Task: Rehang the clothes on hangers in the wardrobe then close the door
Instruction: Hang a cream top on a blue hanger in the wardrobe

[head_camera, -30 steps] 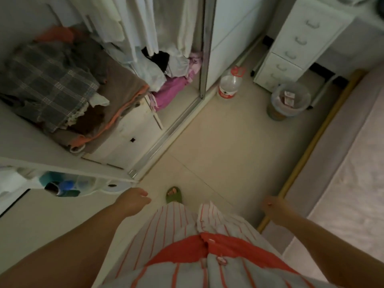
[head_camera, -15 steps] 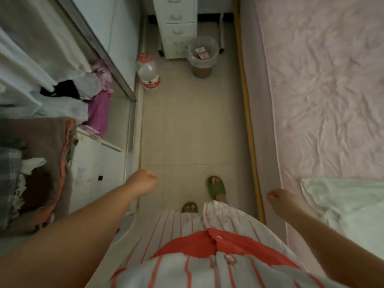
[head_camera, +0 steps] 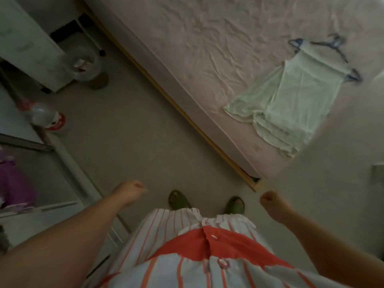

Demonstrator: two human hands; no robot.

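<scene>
- A bare strip of floor [head_camera: 133,129] runs between the bed [head_camera: 207,48] edge on the right and the wardrobe [head_camera: 68,169] track on the left.
- A pale green garment [head_camera: 291,100] lies flat on the bed, on a blue hanger [head_camera: 336,43], near the bed's corner.
- Left hand [head_camera: 129,193] and right hand [head_camera: 270,201] hang with fingers loosely curled, holding nothing.
- The bottle [head_camera: 44,118] label is too blurred to read.

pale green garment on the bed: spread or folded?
Spread. The pale green garment lies flat on the pink bed sheet, its top on a blue hanger.
</scene>
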